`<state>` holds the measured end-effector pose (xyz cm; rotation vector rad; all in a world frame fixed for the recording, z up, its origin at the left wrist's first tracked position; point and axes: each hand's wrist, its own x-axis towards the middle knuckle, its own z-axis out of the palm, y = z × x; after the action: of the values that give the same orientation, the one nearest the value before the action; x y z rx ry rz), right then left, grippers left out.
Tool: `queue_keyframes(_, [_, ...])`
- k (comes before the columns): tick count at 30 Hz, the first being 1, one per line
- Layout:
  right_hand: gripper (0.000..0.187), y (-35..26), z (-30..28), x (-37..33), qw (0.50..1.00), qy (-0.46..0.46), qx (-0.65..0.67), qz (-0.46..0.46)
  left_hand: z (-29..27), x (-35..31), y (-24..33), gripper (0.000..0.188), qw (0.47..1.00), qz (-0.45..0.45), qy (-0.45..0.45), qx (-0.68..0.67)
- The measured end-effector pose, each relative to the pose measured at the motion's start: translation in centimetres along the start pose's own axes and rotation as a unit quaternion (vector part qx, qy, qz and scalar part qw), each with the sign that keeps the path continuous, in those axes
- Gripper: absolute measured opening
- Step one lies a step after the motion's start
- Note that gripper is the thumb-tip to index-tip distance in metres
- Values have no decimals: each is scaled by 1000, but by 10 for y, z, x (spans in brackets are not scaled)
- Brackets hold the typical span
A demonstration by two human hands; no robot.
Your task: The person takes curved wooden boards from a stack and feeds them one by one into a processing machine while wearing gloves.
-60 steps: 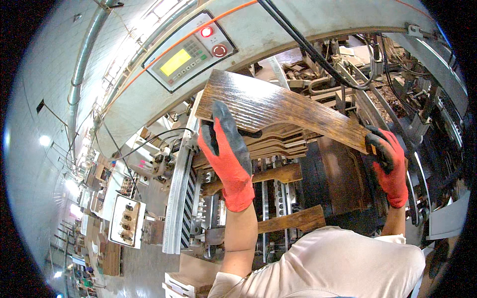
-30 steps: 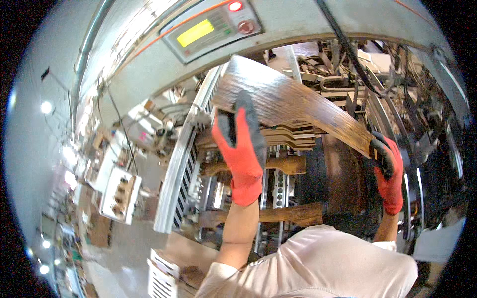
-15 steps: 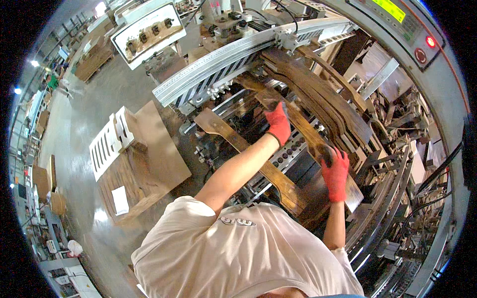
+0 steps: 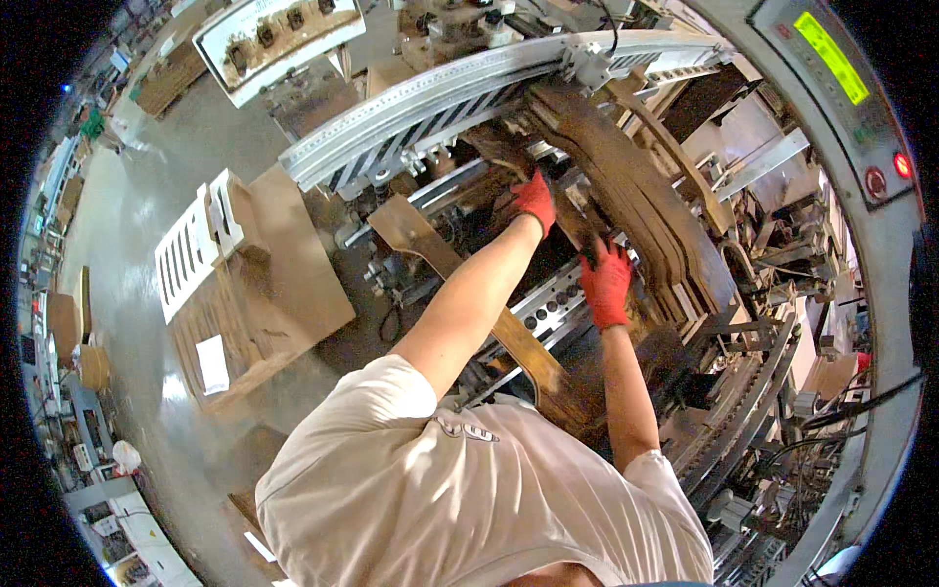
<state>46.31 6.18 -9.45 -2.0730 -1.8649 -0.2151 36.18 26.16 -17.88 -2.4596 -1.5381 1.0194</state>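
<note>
I've got both red-gloved hands down inside the machine; my left hand (image 4: 534,200) is pressed flat, fingers together, against the near end of the stack of curved dark wooden boards (image 4: 636,210) sitting in the feed bed under the striped metal guard rail (image 4: 430,98); my right hand (image 4: 606,284) is spread a little and lies on the stack's lower edge, gripping nothing that I can see. Risk, as I judge it: the fingers sit close to the rollers and chain track (image 4: 743,411); a glove could snag if anything there turns; the boards could also slide and pinch a hand against the rail. A loose wooden slat (image 4: 460,284) leans across the frame beneath my left arm and could get knocked. Hard to read: my fingertips are buried in shadow; my shoulders block the machine's near side; the control panel (image 4: 831,68) is bent at the rim.
</note>
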Motion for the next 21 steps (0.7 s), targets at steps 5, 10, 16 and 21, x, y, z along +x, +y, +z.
queue_keyframes(5, [57,18,-41,-68,989,22,-19,147,0,5,9,71,936,-158,29,-313])
queue_keyframes(10, [56,64,-23,-138,880,148,121,435,3,17,14,70,852,-217,109,-463])
queue_keyframes(16, [27,71,12,-130,793,157,413,420,4,32,1,69,814,-207,177,-514])
queue_keyframes(21, [19,48,-18,-116,681,147,523,491,6,36,-2,68,774,-226,208,-554])
